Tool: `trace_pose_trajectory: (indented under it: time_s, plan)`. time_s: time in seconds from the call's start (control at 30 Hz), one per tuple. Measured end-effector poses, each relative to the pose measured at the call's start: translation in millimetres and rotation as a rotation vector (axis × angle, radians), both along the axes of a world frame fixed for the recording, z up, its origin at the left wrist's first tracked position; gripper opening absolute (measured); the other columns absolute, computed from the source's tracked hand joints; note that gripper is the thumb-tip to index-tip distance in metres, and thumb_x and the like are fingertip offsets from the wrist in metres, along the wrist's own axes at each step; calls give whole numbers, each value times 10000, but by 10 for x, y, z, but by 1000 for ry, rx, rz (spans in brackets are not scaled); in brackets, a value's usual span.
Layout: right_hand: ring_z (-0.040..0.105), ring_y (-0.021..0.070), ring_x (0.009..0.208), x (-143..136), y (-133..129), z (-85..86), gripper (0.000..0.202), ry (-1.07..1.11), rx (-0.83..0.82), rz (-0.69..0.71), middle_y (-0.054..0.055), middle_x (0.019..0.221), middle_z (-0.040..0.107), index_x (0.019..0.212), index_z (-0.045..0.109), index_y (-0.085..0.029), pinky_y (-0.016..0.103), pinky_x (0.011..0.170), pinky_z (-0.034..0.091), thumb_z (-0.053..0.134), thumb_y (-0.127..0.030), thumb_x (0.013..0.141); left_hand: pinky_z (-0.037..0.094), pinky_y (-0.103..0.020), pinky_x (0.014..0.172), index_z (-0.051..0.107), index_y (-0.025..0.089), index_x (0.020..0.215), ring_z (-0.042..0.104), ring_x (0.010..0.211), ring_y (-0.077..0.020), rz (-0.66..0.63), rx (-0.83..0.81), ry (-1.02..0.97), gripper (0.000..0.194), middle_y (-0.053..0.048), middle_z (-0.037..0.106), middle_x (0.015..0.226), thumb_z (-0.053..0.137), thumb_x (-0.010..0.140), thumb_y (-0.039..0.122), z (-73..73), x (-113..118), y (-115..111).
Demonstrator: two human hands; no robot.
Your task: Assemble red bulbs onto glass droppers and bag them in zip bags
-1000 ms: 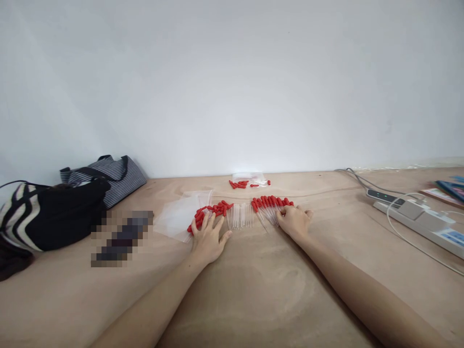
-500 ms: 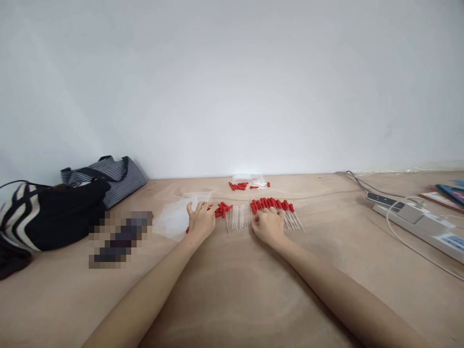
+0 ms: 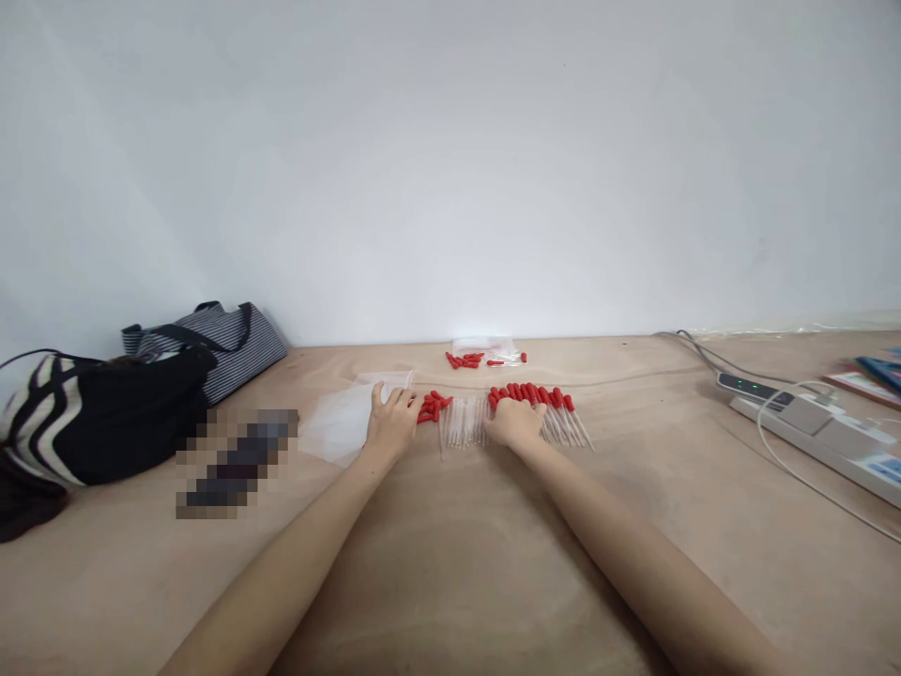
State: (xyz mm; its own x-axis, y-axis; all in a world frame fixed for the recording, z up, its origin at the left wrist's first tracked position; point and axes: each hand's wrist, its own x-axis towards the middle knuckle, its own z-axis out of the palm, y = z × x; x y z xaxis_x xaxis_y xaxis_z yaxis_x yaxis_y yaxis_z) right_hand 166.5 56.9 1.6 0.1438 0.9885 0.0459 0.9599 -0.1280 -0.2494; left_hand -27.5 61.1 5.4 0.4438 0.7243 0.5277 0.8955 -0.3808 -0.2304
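My left hand (image 3: 392,421) rests with its fingers apart at the edge of a clear plastic bag (image 3: 334,432), right beside a small heap of red rubber bulbs (image 3: 435,407). Thin clear glass tubes (image 3: 465,422) lie side by side between my hands. My right hand (image 3: 513,422) is closed, its fingers curled down at the near side of a row of glass droppers with red bulbs (image 3: 539,394). The hand covers part of that row, and its fingertips are hidden, so what they pinch does not show.
Farther back lie more red bulbs (image 3: 465,360) and a small clear bag (image 3: 485,345). A striped bag (image 3: 250,343) and black cloth (image 3: 141,413) stand left, with a blurred-out dark object (image 3: 243,465) nearby. Right are a power strip (image 3: 817,427) with cables and some books (image 3: 873,380).
My right hand has shifted slightly left and its fingers have drawn in over the dropper row. My left hand stays by the red bulbs, its fingers slightly moved. The view has shifted a little.
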Motion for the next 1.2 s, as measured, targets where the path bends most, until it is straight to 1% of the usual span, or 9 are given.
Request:
trace_pose_trajectory:
  time_s: [0.1,0.2,0.37,0.5,0.67,0.83,0.93,1.1,1.2]
  plan:
    - [545,279,914,-1,53,6,251,25,-33,-15,138,874,653,824,654,-150,447,839,211,498,-315,717,291,-437,946,585,154,855,561,860,-220,-115,24,78,223,-91,626,862,375,798,104,34,95,-190]
    - [549,282,922,-1,87,11,264,47,-53,-25,134,883,654,832,652,-150,453,853,205,496,-326,713,299,-422,957,554,152,728,554,678,-183,-312,29,163,214,-49,580,673,357,810,135,-27,219,-471]
    - [555,281,918,-24,116,8,246,66,-66,-40,135,879,655,847,652,-145,455,862,194,511,-281,697,258,-442,977,519,188,687,526,604,-140,-467,-63,53,210,14,547,611,373,838,169,-190,325,-762]
    - [558,274,883,8,85,21,230,79,-46,-26,138,842,656,827,652,-132,442,835,215,521,-266,694,322,-431,893,568,198,799,564,736,-172,-431,-224,-177,116,-10,620,744,510,809,298,-245,285,-736]
    - [532,239,867,225,-97,68,273,114,19,62,80,757,649,690,658,-181,389,801,238,469,-364,764,339,-411,842,627,224,895,566,844,-193,-402,-334,-309,145,-27,650,874,570,773,280,-251,236,-699]
    - [487,174,797,541,-511,-54,218,181,337,371,26,736,607,685,643,-206,322,737,243,490,-314,798,287,-433,876,658,256,818,563,846,-180,-394,-315,-350,102,-3,657,854,562,784,262,-247,260,-732]
    - [465,154,745,675,-766,-196,186,174,398,537,14,687,584,683,642,-213,318,711,236,511,-263,806,228,-477,905,655,255,788,565,839,-182,-362,-297,-375,80,9,661,822,578,769,249,-233,294,-776]
    - [457,157,733,757,-948,-309,172,176,415,613,14,650,559,735,672,-259,334,706,244,521,-276,815,201,-495,911,653,251,768,568,824,-180,-371,-312,-366,91,20,666,800,565,775,234,-215,357,-863]
    - [472,171,781,739,-948,-297,154,187,391,632,27,769,583,882,664,-292,350,732,260,545,-341,798,214,-477,919,654,246,818,563,869,-187,-416,-290,-340,117,8,671,861,543,790,225,-237,371,-870]
